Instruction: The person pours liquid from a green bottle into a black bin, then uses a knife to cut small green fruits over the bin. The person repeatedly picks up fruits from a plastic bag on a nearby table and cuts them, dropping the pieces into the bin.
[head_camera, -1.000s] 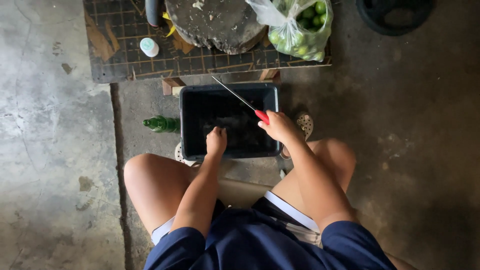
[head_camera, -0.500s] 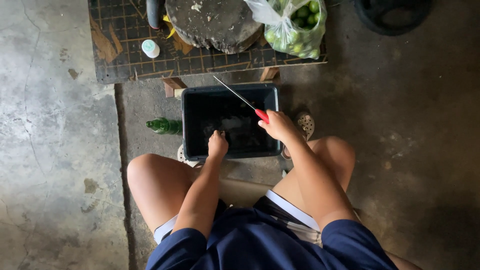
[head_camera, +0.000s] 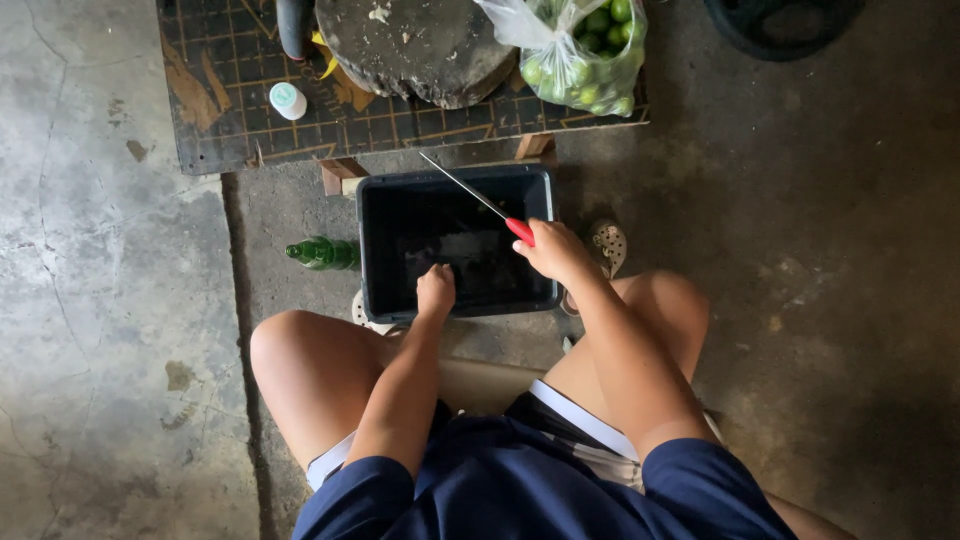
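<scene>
Since I'm squatting over this black tub with a knife in my right hand, the thing I'm worrying about is my own left hand, which is dipping into the tub just beside the blade's side of things. My right hand is gripping the red handle firmly, blade sticking out past my knuckles. My left is curled up loosely inside the tub, and honestly I can't tell whether it's pinching anything, it's too dark in there. If my grip is getting wet, a slip could be swinging the edge toward those left fingers, or I could be knocking the green bottle lying just outside the tub's left wall. The knife is hovering over the tub's upper half, its long axis running diagonally, tip pointing up and to the left toward the board with the round wooden block and the bag of limes.
</scene>
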